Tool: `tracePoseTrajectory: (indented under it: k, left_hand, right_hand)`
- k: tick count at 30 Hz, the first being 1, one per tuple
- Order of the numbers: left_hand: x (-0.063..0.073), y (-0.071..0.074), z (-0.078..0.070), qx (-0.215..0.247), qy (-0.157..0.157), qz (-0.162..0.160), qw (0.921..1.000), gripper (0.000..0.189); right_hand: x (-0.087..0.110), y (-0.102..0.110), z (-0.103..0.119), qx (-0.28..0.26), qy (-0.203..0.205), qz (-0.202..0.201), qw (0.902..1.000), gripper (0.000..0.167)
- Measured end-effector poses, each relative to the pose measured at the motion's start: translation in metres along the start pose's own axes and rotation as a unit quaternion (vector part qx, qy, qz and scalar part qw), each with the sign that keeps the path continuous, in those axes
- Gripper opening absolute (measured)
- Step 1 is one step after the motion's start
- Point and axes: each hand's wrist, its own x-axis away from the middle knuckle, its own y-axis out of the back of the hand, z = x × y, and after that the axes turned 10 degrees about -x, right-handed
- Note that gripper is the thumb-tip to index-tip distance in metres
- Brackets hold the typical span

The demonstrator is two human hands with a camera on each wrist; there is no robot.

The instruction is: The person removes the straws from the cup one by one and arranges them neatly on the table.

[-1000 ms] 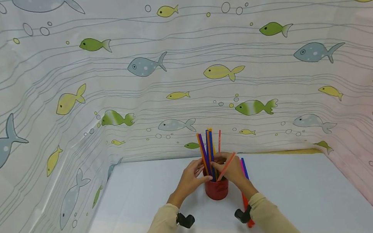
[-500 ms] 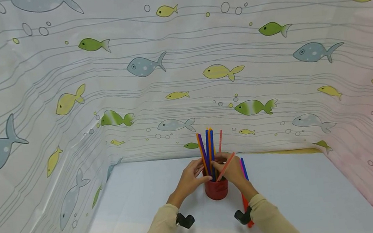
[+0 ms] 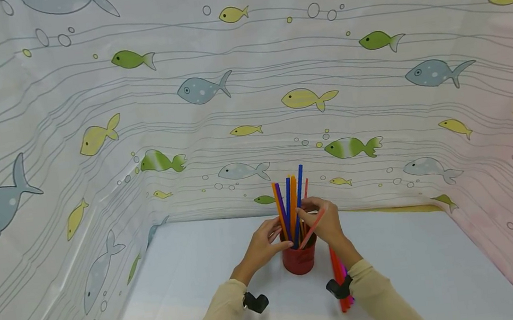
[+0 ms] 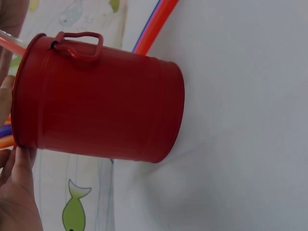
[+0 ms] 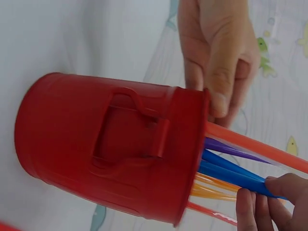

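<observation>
Over the smooth white tabletop point(image 3: 181, 286), both cream-sleeved arms point(image 3: 218, 314) reach in from the near side. An upright, tapered red metal bucket point(image 3: 299, 261) stands between them. The left hand point(image 3: 263, 242) cups its left rim, thumb and fingers partly closed; the right hand point(image 3: 325, 221) tightly pinches a slim blue plastic straw point(image 3: 300, 181), leaning right among orange and purple plastic straws point(image 3: 277, 200) inside.
</observation>
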Motion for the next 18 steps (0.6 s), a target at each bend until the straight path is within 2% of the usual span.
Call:
tracePoseTrajectory:
  k: [9, 14, 16, 18]
  left_hand:
    - [0.000, 0.000, -0.001, -0.013, -0.004, -0.003, 0.9999, 0.077]
    - [0.000, 0.000, -0.001, -0.014, -0.001, -0.001, 0.9999, 0.077]
    - [0.000, 0.000, -0.001, -0.018, 0.001, -0.001, 0.9998, 0.077]
    - [0.000, 0.000, -0.002, -0.023, 0.004, -0.002, 0.9997, 0.077]
  right_hand:
    - [-0.011, 0.013, 0.011, 0.009, 0.023, -0.013, 0.9996, 0.023]
    - [-0.018, 0.023, 0.019, 0.014, 0.031, -0.034, 0.9988, 0.022]
    - [-0.022, 0.028, 0.024, 0.008, 0.037, -0.042, 0.9984, 0.021]
    - [-0.023, 0.032, 0.040, -0.001, 0.034, -0.044, 0.9984, 0.021]
